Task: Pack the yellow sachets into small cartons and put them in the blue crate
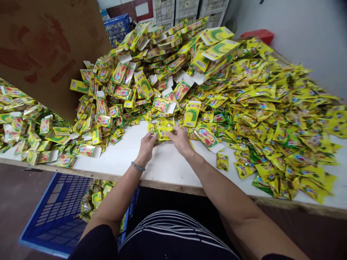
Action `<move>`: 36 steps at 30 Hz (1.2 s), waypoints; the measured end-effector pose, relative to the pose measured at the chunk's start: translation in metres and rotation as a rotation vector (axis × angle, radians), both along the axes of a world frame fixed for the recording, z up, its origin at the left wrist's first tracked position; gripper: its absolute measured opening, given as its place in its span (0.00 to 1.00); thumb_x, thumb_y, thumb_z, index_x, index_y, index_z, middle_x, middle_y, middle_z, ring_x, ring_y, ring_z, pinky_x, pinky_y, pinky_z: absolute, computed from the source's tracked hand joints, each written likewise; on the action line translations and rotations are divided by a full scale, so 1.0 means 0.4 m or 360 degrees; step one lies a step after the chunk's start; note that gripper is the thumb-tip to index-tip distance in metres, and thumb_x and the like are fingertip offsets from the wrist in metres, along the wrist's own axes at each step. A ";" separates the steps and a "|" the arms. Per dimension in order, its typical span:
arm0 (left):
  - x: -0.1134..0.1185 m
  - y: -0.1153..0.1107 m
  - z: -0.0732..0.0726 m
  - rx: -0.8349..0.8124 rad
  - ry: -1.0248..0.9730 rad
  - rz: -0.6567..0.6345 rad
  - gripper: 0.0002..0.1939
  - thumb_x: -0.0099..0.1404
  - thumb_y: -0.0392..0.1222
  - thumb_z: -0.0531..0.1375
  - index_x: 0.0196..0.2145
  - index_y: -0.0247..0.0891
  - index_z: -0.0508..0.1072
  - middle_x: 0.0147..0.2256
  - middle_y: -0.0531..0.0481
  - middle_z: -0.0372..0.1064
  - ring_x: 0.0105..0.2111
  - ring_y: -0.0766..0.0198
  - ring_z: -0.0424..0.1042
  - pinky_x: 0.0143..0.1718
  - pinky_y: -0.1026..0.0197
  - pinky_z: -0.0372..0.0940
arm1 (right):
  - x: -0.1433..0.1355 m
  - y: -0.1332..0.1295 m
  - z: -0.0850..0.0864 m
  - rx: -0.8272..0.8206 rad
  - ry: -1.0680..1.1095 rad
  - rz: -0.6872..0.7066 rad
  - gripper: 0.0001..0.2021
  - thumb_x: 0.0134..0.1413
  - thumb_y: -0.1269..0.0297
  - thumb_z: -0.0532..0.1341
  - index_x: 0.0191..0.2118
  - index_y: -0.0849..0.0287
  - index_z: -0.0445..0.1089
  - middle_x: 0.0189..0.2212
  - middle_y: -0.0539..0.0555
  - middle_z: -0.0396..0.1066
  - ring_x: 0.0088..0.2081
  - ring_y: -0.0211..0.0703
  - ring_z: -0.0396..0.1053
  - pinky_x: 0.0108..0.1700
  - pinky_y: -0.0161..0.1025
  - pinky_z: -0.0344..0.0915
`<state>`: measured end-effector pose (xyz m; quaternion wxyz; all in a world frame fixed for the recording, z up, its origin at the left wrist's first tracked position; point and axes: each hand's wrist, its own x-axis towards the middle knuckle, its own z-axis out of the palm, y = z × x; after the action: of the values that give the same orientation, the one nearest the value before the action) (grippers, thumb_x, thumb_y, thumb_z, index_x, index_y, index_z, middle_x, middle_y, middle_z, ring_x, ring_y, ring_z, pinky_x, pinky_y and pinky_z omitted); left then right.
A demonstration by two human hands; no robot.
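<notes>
My left hand [148, 143] and my right hand [181, 140] are close together over the white table. Their fingers pinch small yellow sachets [165, 134] held between them; how many sachets there are I cannot make out. Just beyond, a yellow-green carton [192, 113] stands among the pile. A flattened-looking carton with an open white flap [207, 138] lies right of my right hand. One loose sachet [222, 161] rests flat on the table farther right.
A large heap of yellow sachets [271, 119] covers the right side. Small cartons [159, 54] are piled at the back. A big cardboard box [48, 54] tilts at the left. Below the table edge stands a blue crate [51, 216] with packets inside.
</notes>
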<state>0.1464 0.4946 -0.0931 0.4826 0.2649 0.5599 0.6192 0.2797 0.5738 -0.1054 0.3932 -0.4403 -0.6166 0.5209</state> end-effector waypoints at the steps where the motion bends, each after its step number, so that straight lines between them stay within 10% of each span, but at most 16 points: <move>1: 0.007 0.002 0.002 0.0016 -0.0007 -0.0038 0.27 0.47 0.57 0.73 0.37 0.36 0.72 0.26 0.56 0.70 0.28 0.68 0.72 0.38 0.59 0.72 | -0.004 -0.003 0.000 0.0017 -0.0056 -0.0026 0.20 0.47 0.44 0.67 0.31 0.57 0.70 0.26 0.52 0.73 0.32 0.44 0.69 0.34 0.39 0.68; 8: 0.004 0.025 0.020 0.0028 0.0048 -0.0113 0.24 0.43 0.50 0.76 0.32 0.36 0.72 0.30 0.54 0.71 0.29 0.68 0.73 0.35 0.61 0.72 | 0.011 -0.012 0.030 0.0007 -0.0063 0.0101 0.19 0.50 0.46 0.65 0.39 0.57 0.73 0.32 0.53 0.76 0.35 0.44 0.71 0.37 0.39 0.69; 13: -0.065 0.087 0.065 -0.0052 0.0354 -0.0532 0.20 0.50 0.46 0.72 0.38 0.36 0.73 0.32 0.51 0.72 0.31 0.65 0.74 0.36 0.59 0.71 | 0.036 0.007 0.051 0.0068 -0.0189 0.0038 0.19 0.52 0.45 0.62 0.34 0.59 0.73 0.30 0.55 0.76 0.32 0.45 0.70 0.35 0.40 0.66; 20: -0.128 0.311 0.181 0.0288 0.2533 -0.0570 0.32 0.57 0.26 0.59 0.60 0.38 0.67 0.62 0.38 0.63 0.65 0.46 0.56 0.64 0.43 0.53 | 0.049 0.023 0.059 0.0209 -0.0291 -0.0148 0.15 0.53 0.49 0.61 0.36 0.57 0.73 0.28 0.54 0.75 0.31 0.45 0.69 0.33 0.37 0.64; 24: -0.114 0.379 0.191 0.0282 0.3031 -0.0810 0.31 0.59 0.27 0.59 0.60 0.36 0.67 0.56 0.36 0.68 0.63 0.41 0.56 0.63 0.40 0.51 | 0.052 0.019 0.064 0.0235 -0.0280 -0.0151 0.15 0.55 0.51 0.59 0.40 0.56 0.73 0.30 0.54 0.75 0.33 0.46 0.70 0.35 0.38 0.64; 31: -0.156 0.239 0.177 0.0121 0.2576 -0.0281 0.08 0.64 0.39 0.59 0.42 0.37 0.73 0.40 0.42 0.72 0.42 0.54 0.69 0.46 0.56 0.63 | 0.056 0.022 0.072 0.0254 -0.0113 -0.0143 0.16 0.55 0.50 0.60 0.41 0.57 0.74 0.34 0.56 0.77 0.36 0.46 0.72 0.39 0.38 0.66; 36: -0.133 0.066 0.143 -0.0042 0.1836 -0.0695 0.08 0.58 0.43 0.65 0.35 0.38 0.75 0.29 0.52 0.71 0.29 0.63 0.67 0.33 0.62 0.61 | 0.058 0.021 0.090 0.0282 0.0094 -0.0149 0.18 0.58 0.49 0.60 0.43 0.57 0.74 0.36 0.55 0.77 0.36 0.45 0.72 0.41 0.38 0.67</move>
<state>0.0930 0.5208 -0.0359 0.2210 0.6597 0.6711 0.2560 0.3027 0.5823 -0.0692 0.4725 -0.4166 -0.6272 0.4580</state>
